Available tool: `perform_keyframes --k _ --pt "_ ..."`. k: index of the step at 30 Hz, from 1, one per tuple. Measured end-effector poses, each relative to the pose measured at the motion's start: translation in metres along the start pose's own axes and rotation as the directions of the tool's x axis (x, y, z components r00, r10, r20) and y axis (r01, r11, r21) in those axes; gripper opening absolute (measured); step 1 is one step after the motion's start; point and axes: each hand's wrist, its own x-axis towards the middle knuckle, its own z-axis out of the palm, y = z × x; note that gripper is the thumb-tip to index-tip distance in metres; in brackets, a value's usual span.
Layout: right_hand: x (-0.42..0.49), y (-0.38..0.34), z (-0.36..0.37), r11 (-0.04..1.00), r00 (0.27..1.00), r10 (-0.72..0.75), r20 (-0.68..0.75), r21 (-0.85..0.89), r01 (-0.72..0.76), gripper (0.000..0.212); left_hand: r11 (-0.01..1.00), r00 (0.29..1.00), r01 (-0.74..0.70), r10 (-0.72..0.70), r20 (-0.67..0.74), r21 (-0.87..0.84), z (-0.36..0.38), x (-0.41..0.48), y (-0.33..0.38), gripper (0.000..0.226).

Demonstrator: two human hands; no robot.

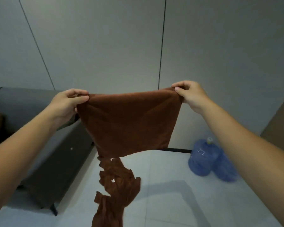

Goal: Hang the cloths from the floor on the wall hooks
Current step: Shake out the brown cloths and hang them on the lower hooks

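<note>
brown cloth (129, 123), held up and spread flat in front of the wall (105, 46): my left hand (67, 104) and right hand (190, 95) each pinch one top corner, thumb against curled fingers, so the top edge runs nearly taut, ready, i judge, to meet a hook. no hook is in view. more cloths (116, 182) lie heaped on the floor (170, 194) below. sofa (56, 153) bounds the left, water bottles (202, 159) the right; open room lies between.

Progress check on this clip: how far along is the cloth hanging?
Done: no hung cloth or hook shows in this view. In hand: one brown cloth, pinched at its top corners by the left hand and right hand. Remaining: a heap of brown cloths lies on the floor.
</note>
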Motion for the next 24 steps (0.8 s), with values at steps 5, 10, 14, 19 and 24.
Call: perform_keyframes --k 5,10,14,19,24 --pt "-0.082 -0.044 -0.061 0.998 0.965 -0.009 -0.264 -0.056 -0.006 0.024 0.987 0.987 -0.029 0.054 0.150 -0.160 0.046 -0.015 0.028 0.021" --pt "-0.179 -0.079 -0.113 0.983 0.884 -0.004 -0.468 -0.166 -0.083 0.015 0.965 0.970 0.012 0.052 0.238 -0.260 0.102 -0.043 0.048 0.027" --pt "-0.245 -0.101 -0.161 0.945 0.813 -0.059 -0.579 -0.295 -0.141 0.015 0.947 0.951 0.081 0.020 0.309 -0.312 0.152 -0.075 0.058 0.029" --pt "-0.348 -0.120 -0.218 0.909 0.703 -0.075 -0.707 -0.338 -0.244 0.025 0.966 0.842 0.056 0.091 0.532 -0.254 0.223 -0.131 0.084 0.026" --pt "-0.473 -0.158 -0.262 0.890 0.537 -0.041 -0.843 -0.275 -0.364 0.021 0.978 0.614 -0.118 0.206 0.762 -0.169 0.298 -0.215 0.117 0.022"
